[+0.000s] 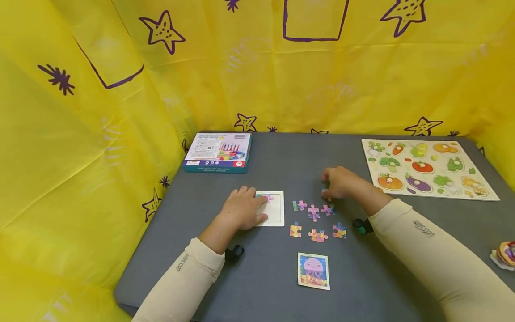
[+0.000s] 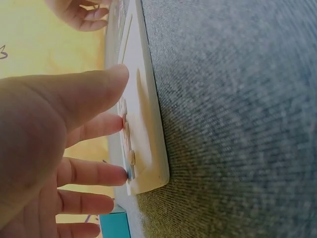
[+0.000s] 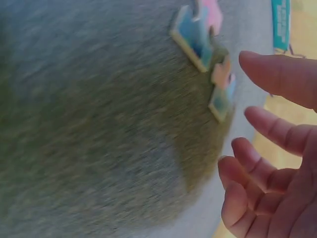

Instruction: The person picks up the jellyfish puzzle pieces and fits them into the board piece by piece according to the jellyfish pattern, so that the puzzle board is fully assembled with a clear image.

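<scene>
My left hand [image 1: 242, 208] lies on the small white puzzle frame [image 1: 277, 219], fingers extended. In the left wrist view its fingertips touch jigsaw pieces [image 2: 127, 134] along one side of the frame. Above the table my right hand [image 1: 341, 183] has its thumb and index finger apart, the other fingers loosely bent. Close by its thumb lies a blue and pink jigsaw piece [image 3: 223, 94], with a gap between them in the right wrist view. Several more jigsaw pieces [image 1: 318, 235] are spread between the hands. Nearer to me lies a jellyfish picture card [image 1: 314, 270].
A boxed bead set [image 1: 217, 152] sits at the back left of the grey table [image 1: 257, 277]. At the back right is a vegetable puzzle board [image 1: 430, 170]. A colourful object [image 1: 504, 255] stands at the right edge. Yellow cloth [image 1: 257, 67] hangs behind.
</scene>
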A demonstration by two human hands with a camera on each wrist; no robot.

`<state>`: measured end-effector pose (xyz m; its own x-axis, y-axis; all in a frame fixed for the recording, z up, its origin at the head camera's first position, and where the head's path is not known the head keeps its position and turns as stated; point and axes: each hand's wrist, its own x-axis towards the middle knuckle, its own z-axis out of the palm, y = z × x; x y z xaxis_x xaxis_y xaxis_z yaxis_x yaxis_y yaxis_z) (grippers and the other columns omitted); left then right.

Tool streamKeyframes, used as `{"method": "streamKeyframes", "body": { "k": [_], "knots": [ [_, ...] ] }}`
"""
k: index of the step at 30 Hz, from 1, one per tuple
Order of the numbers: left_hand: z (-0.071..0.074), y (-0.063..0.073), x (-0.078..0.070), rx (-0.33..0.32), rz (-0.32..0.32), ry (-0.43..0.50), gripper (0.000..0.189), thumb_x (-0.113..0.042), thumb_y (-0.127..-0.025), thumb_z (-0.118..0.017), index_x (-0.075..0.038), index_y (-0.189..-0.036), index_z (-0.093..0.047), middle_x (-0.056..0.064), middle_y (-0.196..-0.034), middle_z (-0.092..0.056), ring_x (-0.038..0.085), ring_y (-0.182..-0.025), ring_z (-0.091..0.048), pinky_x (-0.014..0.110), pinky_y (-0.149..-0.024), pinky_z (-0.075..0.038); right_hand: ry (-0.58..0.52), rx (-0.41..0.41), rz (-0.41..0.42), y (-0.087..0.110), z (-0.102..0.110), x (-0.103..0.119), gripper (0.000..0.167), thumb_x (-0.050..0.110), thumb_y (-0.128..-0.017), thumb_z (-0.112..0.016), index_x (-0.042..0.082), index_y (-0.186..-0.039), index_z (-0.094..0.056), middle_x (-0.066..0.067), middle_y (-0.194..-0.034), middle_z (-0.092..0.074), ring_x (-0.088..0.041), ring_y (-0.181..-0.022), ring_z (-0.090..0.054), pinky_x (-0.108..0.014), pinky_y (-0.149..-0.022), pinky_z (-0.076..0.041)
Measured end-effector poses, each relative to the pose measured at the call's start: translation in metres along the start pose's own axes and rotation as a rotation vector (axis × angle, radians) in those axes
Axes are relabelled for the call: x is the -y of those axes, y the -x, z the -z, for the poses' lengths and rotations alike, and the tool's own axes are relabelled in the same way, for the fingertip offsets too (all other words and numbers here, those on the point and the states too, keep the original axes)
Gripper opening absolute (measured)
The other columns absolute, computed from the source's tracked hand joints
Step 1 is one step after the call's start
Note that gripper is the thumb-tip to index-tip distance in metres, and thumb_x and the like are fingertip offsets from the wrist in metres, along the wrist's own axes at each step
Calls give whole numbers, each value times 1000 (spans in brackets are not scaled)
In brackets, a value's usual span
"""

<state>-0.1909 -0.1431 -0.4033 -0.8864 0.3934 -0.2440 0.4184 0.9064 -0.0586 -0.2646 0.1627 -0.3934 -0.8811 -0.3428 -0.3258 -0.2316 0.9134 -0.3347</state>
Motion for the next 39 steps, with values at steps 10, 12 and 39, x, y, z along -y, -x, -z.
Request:
{"method": "streamKeyframes", "body": {
  "k": [10, 12, 39],
  "knots": [
    [-5, -1, -3, 3, -30, 100, 73, -58, -91, -68, -19, -150, -52, 9, -151, -46, 32, -133, -44, 50, -110, -37, -26, 13, 54, 0, -4, -10, 24, 24, -85, -81, 7, -86, -64, -8, -84, -61, -26, -79, -55, -37, -72, -45],
    [-6, 0, -2, 1, -49, 128, 75, -57, -91, -68, -17, -151, -49, 10, -153, -44, 33, -135, -43, 51, -112, -37, -43, 1, 41, -1, -5, -9, 23, 22, -84, -82, 8, -84, -64, -7, -82, -61, -25, -78, -55, -35, -69, -43],
    [2, 2, 1, 46, -82, 106, 66, -55, -96, -63, -20, -151, -52, 3, -152, -53, 32, -133, -50, 47, -111, -41, -491, 63, 44, -41, -35, 102, 12, 7, -89, -77, 3, -101, -80, -8, -88, -76, -15, -69, -73, -27, -66, -59]
  ]
}}
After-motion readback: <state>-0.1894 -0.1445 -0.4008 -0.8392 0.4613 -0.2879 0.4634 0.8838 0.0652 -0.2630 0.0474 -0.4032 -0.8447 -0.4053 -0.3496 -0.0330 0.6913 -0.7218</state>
